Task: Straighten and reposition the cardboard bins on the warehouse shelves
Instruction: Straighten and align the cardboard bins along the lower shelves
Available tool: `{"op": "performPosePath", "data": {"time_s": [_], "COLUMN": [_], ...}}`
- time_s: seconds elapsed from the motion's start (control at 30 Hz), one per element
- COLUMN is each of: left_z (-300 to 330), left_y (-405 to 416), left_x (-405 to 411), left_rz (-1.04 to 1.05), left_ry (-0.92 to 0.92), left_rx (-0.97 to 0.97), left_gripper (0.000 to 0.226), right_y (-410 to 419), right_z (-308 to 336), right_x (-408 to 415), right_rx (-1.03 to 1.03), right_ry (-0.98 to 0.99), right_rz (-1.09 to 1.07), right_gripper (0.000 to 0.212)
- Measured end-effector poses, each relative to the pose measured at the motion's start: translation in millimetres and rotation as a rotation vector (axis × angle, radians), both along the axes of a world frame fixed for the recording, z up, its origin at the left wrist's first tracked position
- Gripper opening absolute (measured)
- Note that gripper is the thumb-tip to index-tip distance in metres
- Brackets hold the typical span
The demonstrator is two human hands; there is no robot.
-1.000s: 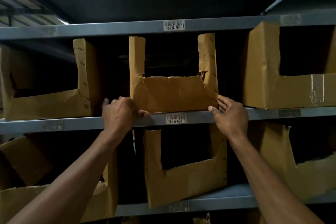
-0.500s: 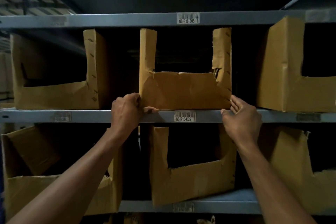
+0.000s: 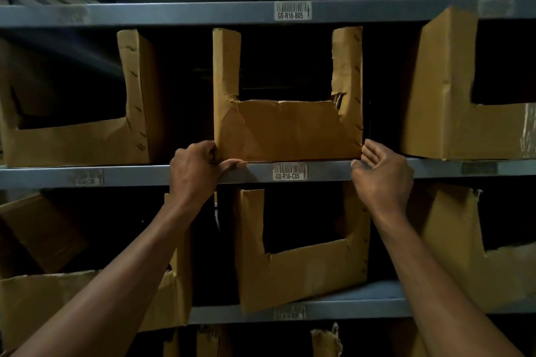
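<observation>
The middle cardboard bin (image 3: 290, 130), with a cut-out front and torn edges, stands on the grey metal shelf (image 3: 327, 169) labelled G0-R16-C05. My left hand (image 3: 197, 165) grips its lower left corner, fingers curled round the side and thumb along the bottom front edge. My right hand (image 3: 383, 177) holds the lower right corner, fingers up against the bin's right side and thumb at the shelf edge. The bin's front sits about level with the shelf edge.
A left bin (image 3: 81, 136) and a right bin (image 3: 452, 113) flank it on the same shelf, with dark gaps between. Below stand a crooked bin (image 3: 301, 275), a crushed bin (image 3: 87, 293) at left and a torn bin (image 3: 475, 264) at right. The upper shelf beam (image 3: 174, 13) is close overhead.
Both hands stay on the middle bin's lower corners. The bin's front has come a little squarer to the shelf edge, and my view has shifted slightly.
</observation>
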State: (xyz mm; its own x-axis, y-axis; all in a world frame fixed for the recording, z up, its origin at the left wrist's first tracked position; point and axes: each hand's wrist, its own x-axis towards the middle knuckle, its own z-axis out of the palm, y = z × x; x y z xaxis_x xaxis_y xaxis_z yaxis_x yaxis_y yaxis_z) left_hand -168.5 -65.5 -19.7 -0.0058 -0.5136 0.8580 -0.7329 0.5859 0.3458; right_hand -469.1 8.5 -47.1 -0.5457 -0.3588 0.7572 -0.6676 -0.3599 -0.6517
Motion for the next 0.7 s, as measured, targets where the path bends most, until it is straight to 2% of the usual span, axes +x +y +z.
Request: {"op": "performPosePath", "data": {"time_s": [0.13, 0.27, 0.33, 0.4, 0.5, 0.53, 0.7], "left_z": [-0.3, -3.3, -4.1, -6.5, -12.1, -14.4, -35.8], "left_y": [-2.1, -10.0, -12.6, -13.7, -7.0, 1.1, 43.9], "left_x": [-0.7, 1.6, 0.6, 1.3, 2.5, -1.0, -46.4], "left_rz": [-0.026, 0.002, 0.02, 0.036, 0.093, 0.082, -0.156], "left_ry": [0.015, 0.018, 0.003, -0.012, -0.023, -0.003, 0.066], "left_rx": [-0.018, -0.032, -0.047, -0.058, -0.106, -0.148, -0.398], "left_gripper": [0.092, 0.055, 0.049, 0.062, 0.097, 0.098, 0.057], "right_y": [-2.5, -3.8, -2.9, 0.4, 12.8, 18.9, 57.9], "right_z": [-3.1, -6.1, -6.3, -7.0, -9.9, -11.4, -19.2], "right_x": [-3.5, -1.6, -1.1, -1.0, -0.4, 0.0, -10.9], "right_rx": [-0.008, -0.009, -0.007, -0.008, -0.046, -0.065, -0.156], "right_ry": [-0.014, -0.013, -0.002, 0.009, 0.037, 0.044, 0.118], "right_rz": [0.011, 0.012, 0.016, 0.029, 0.054, 0.068, 0.04], "right_gripper": [0.058, 0.061, 0.063, 0.064, 0.064, 0.061, 0.043]}}
